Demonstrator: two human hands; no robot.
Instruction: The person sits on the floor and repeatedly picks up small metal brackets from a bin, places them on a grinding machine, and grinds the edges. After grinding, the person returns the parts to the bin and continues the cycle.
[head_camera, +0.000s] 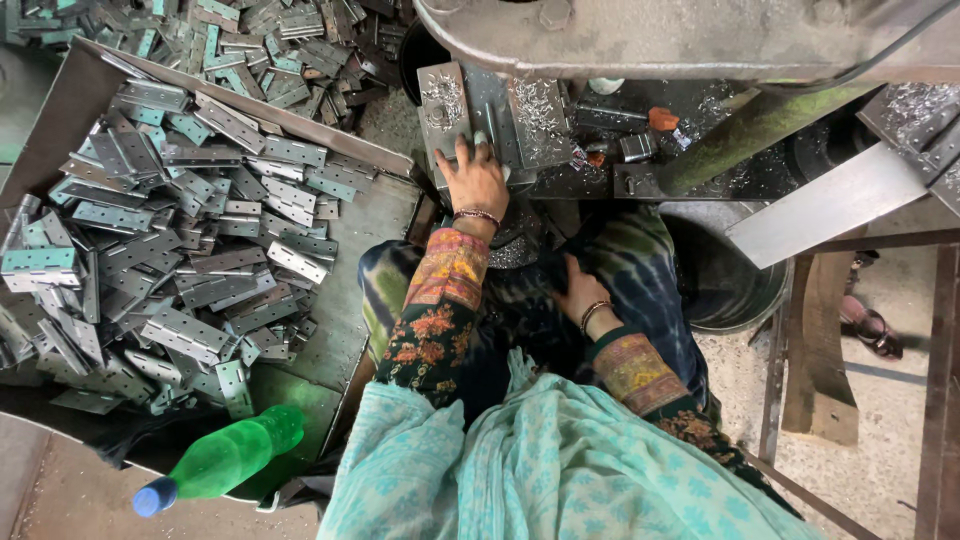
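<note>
Pressing L hand (477, 180) flat on hinge (487, 128).

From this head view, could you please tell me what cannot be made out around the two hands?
- Left hand: its fingers press on the machine bed; what lies under the palm is hidden.
- Right hand: rests in the lap, fingers lost in dark cloth.
- Hinge pile: cut off by the left edge.
- Machine above: cut off by the top edge.
</note>
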